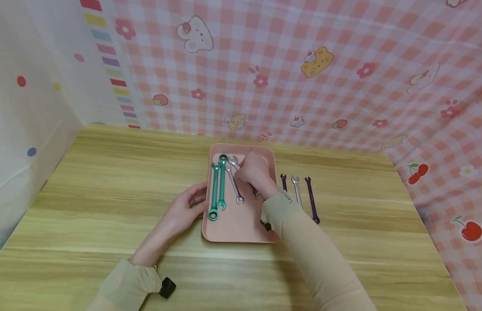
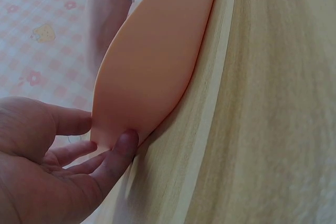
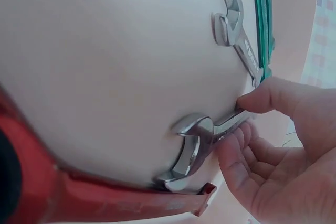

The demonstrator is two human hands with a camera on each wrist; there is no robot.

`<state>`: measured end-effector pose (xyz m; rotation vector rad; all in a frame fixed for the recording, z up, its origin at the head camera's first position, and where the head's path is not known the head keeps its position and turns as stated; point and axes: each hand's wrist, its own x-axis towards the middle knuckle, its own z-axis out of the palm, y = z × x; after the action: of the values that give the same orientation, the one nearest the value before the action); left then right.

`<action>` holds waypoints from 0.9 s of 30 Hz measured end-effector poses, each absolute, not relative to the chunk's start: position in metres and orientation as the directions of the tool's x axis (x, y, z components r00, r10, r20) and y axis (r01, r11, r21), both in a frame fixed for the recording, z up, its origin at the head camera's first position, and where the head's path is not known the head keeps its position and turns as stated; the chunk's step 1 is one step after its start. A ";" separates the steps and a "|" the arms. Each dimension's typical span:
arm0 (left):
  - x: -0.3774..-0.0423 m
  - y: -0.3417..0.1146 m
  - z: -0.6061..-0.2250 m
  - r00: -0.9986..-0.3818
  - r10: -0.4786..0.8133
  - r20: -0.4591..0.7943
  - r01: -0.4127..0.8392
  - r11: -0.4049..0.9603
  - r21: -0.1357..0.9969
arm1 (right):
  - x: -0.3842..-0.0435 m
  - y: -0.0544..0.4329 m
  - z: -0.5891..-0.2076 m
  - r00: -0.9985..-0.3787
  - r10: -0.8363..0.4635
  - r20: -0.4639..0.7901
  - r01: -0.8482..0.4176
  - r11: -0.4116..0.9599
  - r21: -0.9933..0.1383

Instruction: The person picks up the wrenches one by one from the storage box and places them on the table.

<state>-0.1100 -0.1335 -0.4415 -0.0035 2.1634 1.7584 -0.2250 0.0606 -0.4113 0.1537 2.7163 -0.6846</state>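
Observation:
A shallow pink tray (image 1: pixel 241 224) stands on the table. My left hand (image 1: pixel 182 211) touches the tray's left side from outside, fingertips against its wall (image 2: pixel 152 51). Over the tray's right half, my right hand (image 1: pixel 254 170) pinches a silver wrench (image 3: pixel 194 150) by its shank between thumb and fingers; one open jaw end points away from the hand. A smaller silver wrench (image 1: pixel 234 185) lies left of it. Two green wrenches (image 1: pixel 215 185) lie side by side along the tray's left wall. Beside the held wrench runs a red tool (image 3: pixel 121 203), mostly hidden by my right arm in the head view.
Right of the tray, a purple wrench (image 1: pixel 311 201), a silver wrench (image 1: pixel 297 190) and another purple wrench (image 1: pixel 284 181) lie in a row on the wooden table (image 1: pixel 365 242). My right sleeve partly covers their near side. A pink checked cloth (image 1: pixel 233 73) hangs behind the table.

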 end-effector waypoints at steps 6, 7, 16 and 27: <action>-0.109 -0.132 -0.442 -0.938 0.227 -0.261 -0.213 0.214 0.953 | -0.223 0.065 -0.412 -0.934 0.025 -0.355 0.202 0.860 -0.469; -0.109 -0.132 -0.441 -0.939 0.227 -0.260 -0.212 0.216 0.953 | -0.223 0.065 -0.412 -0.937 0.020 -0.348 0.193 0.860 -0.471; -0.110 -0.134 -0.442 -0.940 0.207 -0.270 -0.224 0.223 0.949 | -0.221 0.069 -0.409 -0.940 -0.075 -0.333 0.138 0.809 -0.572; -0.110 -0.135 -0.443 -0.940 0.216 -0.262 -0.212 0.230 0.950 | -0.222 0.077 -0.408 -0.951 -0.134 -0.278 0.083 0.756 -0.649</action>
<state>-0.1100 -0.1348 -0.4428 0.0033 2.1702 1.7611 -0.2221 0.0770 -0.4085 -0.0399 2.6463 -0.9986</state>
